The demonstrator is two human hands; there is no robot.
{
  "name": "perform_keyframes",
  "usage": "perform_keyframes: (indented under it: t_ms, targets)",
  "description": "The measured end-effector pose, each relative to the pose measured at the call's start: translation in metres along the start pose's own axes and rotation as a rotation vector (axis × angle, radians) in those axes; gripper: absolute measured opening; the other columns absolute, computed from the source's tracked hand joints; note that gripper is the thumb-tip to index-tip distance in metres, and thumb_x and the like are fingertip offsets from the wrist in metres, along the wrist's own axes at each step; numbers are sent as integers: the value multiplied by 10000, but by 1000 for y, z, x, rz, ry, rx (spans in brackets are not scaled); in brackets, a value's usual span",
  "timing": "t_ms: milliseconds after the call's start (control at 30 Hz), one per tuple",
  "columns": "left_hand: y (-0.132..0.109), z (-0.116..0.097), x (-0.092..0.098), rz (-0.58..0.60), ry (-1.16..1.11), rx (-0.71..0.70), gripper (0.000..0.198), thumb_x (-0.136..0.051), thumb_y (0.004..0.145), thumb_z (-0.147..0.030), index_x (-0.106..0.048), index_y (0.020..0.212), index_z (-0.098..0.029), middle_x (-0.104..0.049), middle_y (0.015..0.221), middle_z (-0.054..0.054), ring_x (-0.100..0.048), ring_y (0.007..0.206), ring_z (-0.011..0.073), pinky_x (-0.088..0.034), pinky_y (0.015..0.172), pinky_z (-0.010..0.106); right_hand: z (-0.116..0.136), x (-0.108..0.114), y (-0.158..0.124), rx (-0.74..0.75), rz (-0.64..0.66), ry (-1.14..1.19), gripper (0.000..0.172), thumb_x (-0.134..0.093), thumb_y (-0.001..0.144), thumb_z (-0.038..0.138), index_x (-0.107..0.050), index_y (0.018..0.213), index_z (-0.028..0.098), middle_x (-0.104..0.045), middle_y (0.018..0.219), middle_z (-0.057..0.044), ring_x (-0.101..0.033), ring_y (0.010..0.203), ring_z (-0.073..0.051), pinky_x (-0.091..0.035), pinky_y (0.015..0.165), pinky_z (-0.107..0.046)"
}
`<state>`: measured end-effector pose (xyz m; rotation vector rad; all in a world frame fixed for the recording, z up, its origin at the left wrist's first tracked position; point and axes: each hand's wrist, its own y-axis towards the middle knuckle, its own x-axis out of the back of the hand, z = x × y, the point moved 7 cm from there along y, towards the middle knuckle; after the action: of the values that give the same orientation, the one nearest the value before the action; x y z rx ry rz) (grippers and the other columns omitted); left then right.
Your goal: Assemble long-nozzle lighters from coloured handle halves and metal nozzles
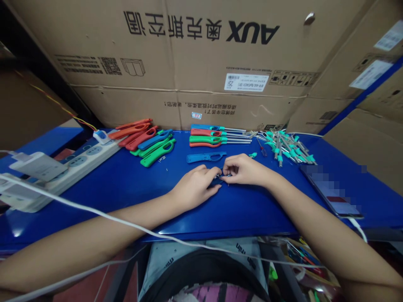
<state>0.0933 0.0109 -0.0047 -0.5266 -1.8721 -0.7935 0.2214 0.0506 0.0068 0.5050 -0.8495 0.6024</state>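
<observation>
Both forearms are stretched fwd across the near edge of the blue bench (126, 184), wrists laid on its top, w/ the hands met at the centre. The left hand (195, 184) is held palm-down, fingers curled, thumb & forefinger pressed together on a small part (224, 177). The right hand (247, 170) is set fingertip to fingertip against it, and the same part is pinched from the right. The part is too small to be made out; it is kept low, at or just above the bench top.

A blue handle shell (206, 157) is laid flat just beyond the hands. Loose coloured shells (147, 142) are piled far left. Assembled handles w/ metal tubes (217, 136) are lined up far centre. Tubes w/ teal fittings (286, 147) are heaped far right. A phone (330, 191) is laid at right, a power strip (78, 161) at left.
</observation>
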Motion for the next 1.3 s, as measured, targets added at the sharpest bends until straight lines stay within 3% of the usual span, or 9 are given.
perform_keyframes:
  t_ms: [367,633,967,1300]
  targets:
    - [0,-1,0,1,18,-2,260,-629,913,-282,-569,1150,-196,-687,995,72,-628,940,241,-524,813,348,0,0,-1,1,10,-25,50,-690,726,162,-641,733,154,-622,707,2,-535,580,-92,-427,565,-210]
    - [1,-3,1,-14,-9,21,262,-627,901,-252,-566,1149,-193,-699,1027,75,-619,972,244,-515,837,353,-7,-2,2,-170,43,19,87,-707,710,222,-667,741,150,-635,646,7,-555,587,-107,-433,559,-207]
    - [2,-1,1,-37,-70,29,249,-638,882,-248,-576,1118,-195,-699,1032,72,-630,973,247,-520,849,359,9,-1,0,46,49,-65,48,-658,745,115,-671,779,146,-634,750,-17,-556,626,-107,-429,592,-214]
    - [2,-1,3,-28,-107,64,260,-647,865,-234,-569,1110,-187,-698,1005,73,-637,953,253,-527,819,366,4,-7,2,-53,57,32,21,-661,758,139,-681,764,143,-648,753,-15,-528,609,-99,-415,587,-215]
